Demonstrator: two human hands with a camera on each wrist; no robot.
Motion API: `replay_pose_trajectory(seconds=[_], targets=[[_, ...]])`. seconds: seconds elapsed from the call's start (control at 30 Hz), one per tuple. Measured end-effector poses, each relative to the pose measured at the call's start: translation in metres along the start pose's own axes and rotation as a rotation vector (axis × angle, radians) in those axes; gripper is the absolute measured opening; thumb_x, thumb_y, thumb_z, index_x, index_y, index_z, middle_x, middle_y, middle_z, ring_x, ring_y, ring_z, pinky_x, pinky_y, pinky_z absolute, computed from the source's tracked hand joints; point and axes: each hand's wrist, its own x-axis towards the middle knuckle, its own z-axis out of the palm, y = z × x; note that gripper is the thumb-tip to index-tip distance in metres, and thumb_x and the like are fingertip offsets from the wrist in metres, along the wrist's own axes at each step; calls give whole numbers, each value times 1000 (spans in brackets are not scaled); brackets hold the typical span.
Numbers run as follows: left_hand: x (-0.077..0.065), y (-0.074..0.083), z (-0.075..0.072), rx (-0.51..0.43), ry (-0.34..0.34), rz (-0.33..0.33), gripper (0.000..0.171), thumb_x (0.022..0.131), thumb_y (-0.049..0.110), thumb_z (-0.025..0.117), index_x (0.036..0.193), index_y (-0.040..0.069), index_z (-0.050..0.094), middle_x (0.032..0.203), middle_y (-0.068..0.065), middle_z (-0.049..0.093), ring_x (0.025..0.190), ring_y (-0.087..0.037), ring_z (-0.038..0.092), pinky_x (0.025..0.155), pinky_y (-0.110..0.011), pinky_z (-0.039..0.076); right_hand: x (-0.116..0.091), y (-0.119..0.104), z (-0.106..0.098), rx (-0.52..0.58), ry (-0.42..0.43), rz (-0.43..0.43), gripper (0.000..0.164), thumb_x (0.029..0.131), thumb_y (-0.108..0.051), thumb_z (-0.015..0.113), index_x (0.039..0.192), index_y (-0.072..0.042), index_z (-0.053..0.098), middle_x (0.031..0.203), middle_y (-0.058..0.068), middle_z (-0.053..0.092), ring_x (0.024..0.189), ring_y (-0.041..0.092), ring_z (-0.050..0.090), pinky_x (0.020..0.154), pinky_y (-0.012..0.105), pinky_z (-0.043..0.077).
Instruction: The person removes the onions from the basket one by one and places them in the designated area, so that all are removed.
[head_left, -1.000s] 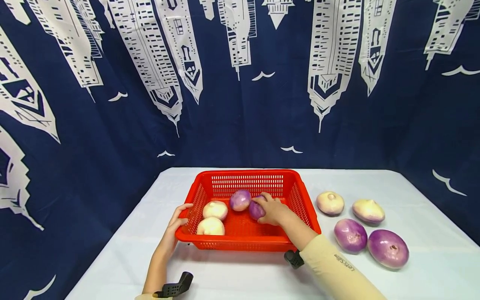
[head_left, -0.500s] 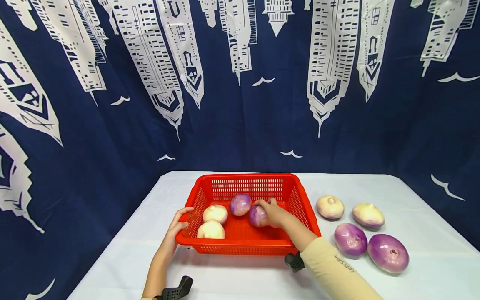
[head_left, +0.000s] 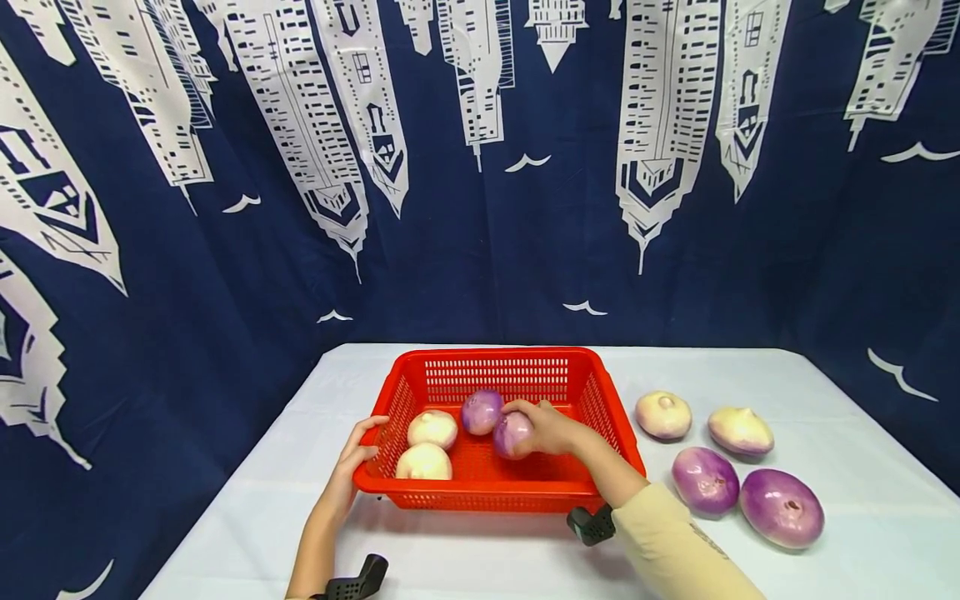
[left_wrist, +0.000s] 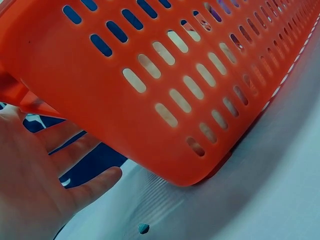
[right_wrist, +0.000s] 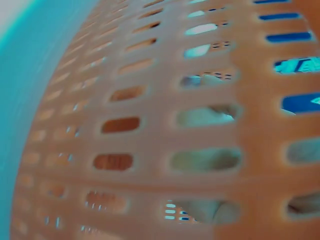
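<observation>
I see the right hand's [head_left: 553, 428] grip closed round a glossy purple, onion-shaped bulb [head_left: 512, 436] inside the rectangular red plastic basket [head_left: 480, 485]; the left hand [head_left: 352, 454] grasps its left rim. Another purple bulb [head_left: 482, 412] sits just beyond, two cream bulbs [head_left: 432, 430] left. Four others [head_left: 705, 481] lie right, on the white worktop [head_left: 480, 554].

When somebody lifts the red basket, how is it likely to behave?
The red basket will probably feel fairly stiff, showing no sag where the left hand touches it. The rounded vegetables inside may roll if it tilts.
</observation>
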Motion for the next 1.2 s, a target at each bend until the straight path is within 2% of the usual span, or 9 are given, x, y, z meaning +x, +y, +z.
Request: replay_pose_trajectory(seconds=[0.23, 0.53, 0.67, 0.9, 1.1, 1.2], targets=[[1, -2, 1, -16, 7, 22, 50, 79, 7, 32, 129, 2, 34, 126, -10, 35, 109, -15, 45, 86, -24, 42, 0, 0, -4, 83, 62, -72, 55, 71, -15, 71, 122, -11, 50, 111, 18, 49, 105, 32, 45, 83, 47, 46], [0, -1, 0, -13, 2, 9, 50, 79, 8, 31, 129, 4, 34, 129, -11, 34, 110, -16, 43, 87, -26, 42, -1, -8, -8, 203, 254, -131, 52, 75, -21, 68, 125, -13, 51, 120, 18, 49, 105, 31, 50, 82, 42, 49], [1, -1, 0, -11, 0, 6, 51, 79, 8, 32, 129, 4, 33, 129, -12, 34, 111, -18, 42, 88, -26, 41, -5, -13, -13, 248, 308, -125, 54, 75, -23, 70, 125, -16, 51, 125, 15, 49, 105, 31, 54, 83, 42, 50], [2, 0, -1, -9, 7, 1, 51, 79, 8, 32, 130, 4, 33, 129, -12, 35, 112, -19, 42, 87, -26, 42, -14, -17, -17, 253, 352, -123, 55, 75, -27, 71, 126, -21, 51, 129, 10, 50, 106, 28, 55, 83, 41, 50], [0, 0, -1, -7, 4, -4, 50, 79, 8, 31, 129, 4, 33, 130, -12, 34, 113, -21, 41, 88, -29, 41, -26, -18, -23, 267, 444, -130, 56, 75, -28, 71, 127, -25, 49, 137, 9, 40, 119, 29, 45, 85, 42, 49], [0, 0, -1, -5, 0, -3, 50, 80, 9, 31, 130, 5, 33, 131, -12, 33, 113, -20, 41, 89, -29, 40, -31, -15, -27, 292, 486, -148, 56, 76, -28, 71, 127, -25, 49, 142, 8, 35, 119, 29, 46, 85, 39, 50]])
